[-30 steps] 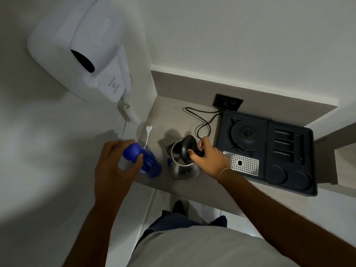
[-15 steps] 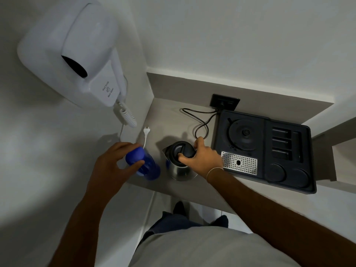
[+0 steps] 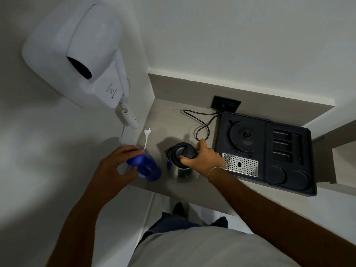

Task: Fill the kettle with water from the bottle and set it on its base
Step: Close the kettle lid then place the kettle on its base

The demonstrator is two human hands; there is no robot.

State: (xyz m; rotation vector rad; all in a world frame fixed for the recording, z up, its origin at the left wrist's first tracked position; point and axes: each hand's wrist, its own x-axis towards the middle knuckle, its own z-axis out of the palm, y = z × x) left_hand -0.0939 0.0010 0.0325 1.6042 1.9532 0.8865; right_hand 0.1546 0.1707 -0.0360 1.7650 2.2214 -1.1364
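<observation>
A steel kettle with a black lid stands on the grey shelf, its lid down. My right hand rests on the lid and grips the handle side. Left of it stands a blue bottle with a blue cap. My left hand is around the cap, fingers loosely curled on it. The round kettle base sits bare in a black tray to the right of the kettle.
A white wall-mounted hair dryer hangs at upper left, its coiled cord and loose white plug on the shelf. A black cable loops to a wall socket. The tray holds a perforated metal drip plate.
The kettle lid stood open a second ago and is now shut under my right hand. My left hand stays at the bottle cap, its fingers looser.
</observation>
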